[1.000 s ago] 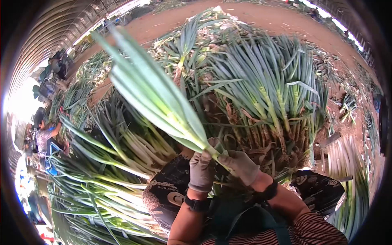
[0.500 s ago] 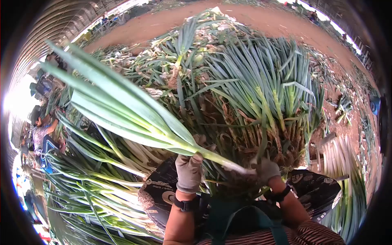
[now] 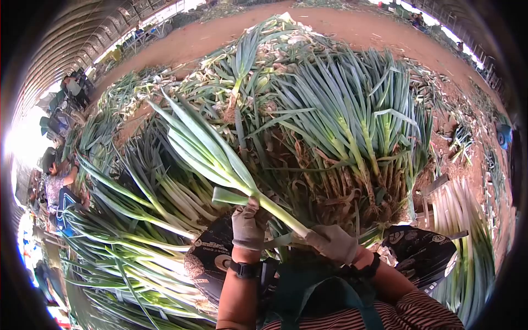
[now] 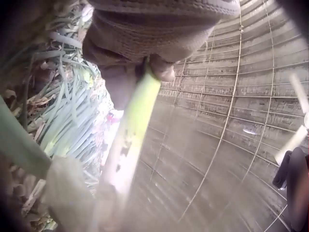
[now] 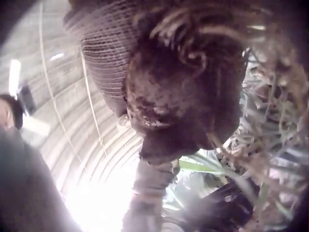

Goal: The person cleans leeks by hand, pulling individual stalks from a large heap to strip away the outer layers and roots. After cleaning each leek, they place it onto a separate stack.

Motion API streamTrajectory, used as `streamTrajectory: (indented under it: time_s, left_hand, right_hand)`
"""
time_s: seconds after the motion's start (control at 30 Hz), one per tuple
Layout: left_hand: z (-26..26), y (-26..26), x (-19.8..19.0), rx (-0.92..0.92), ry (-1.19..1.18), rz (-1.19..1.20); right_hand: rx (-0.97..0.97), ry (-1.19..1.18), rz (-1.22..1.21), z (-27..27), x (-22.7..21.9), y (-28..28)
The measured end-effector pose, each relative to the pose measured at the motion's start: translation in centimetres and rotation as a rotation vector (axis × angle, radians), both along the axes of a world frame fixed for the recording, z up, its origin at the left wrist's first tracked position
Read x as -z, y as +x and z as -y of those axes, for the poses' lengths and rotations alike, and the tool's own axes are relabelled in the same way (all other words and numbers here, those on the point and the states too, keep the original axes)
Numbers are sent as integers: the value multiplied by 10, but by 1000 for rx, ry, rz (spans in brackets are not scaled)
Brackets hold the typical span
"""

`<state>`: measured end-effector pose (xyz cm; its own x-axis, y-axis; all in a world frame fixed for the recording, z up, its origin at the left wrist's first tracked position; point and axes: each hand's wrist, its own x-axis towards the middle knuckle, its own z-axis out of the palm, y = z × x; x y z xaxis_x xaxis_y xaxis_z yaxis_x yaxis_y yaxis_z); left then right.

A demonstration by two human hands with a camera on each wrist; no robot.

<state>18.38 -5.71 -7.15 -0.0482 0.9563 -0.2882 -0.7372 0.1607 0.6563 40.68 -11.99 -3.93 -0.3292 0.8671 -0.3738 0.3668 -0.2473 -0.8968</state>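
A long green onion [image 3: 283, 216] slants across the middle of the head view, its fan of leaves pointing up and left. My gloved left hand [image 3: 248, 228] grips its stem just below the leaves. A loose flat leaf strip [image 3: 230, 197] sticks out leftward beside that hand. Around the lower end of the stem curls my gloved right hand [image 3: 334, 243], covering the tip. From the left wrist view, the pale stem [image 4: 133, 133] runs down from the left glove [image 4: 149, 34]. Thin roots [image 5: 207, 29] show against the right glove [image 5: 106, 58] in the right wrist view.
Upright green onions with soil [image 3: 352, 126] stand ahead. Cleaned ones lie in a pile at left [image 3: 159, 258] and another at right [image 3: 467, 231]. Leaf scraps [image 3: 280, 44] are heaped behind. Black printed plastic [image 3: 418, 250] covers my lap. Another person [image 3: 58, 176] sits at far left.
The right hand moved down the stem to its lower end. The leaves swung left, then back up toward the middle. More bare stem shows between the hands, and a leaf strip now hangs by the left hand.
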Motion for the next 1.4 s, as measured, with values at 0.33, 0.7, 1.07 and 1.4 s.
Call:
streamTrajectory:
  time_s: [0.33, 0.7, 1.07, 1.4]
  left_hand:
    - [8, 48, -12, -366, 201, -520]
    - [93, 73, -18, 408, 471, -565]
    - [96, -3, -64, 667, -129, -618]
    - [-6, 2, -47, -158, 152, -396]
  right_hand:
    - [268, 805, 619, 3, 16, -9]
    - [177, 793, 403, 1, 28, 12]
    - [387, 1046, 584, -19, 2, 27]
    - [76, 990, 557, -6, -30, 32]
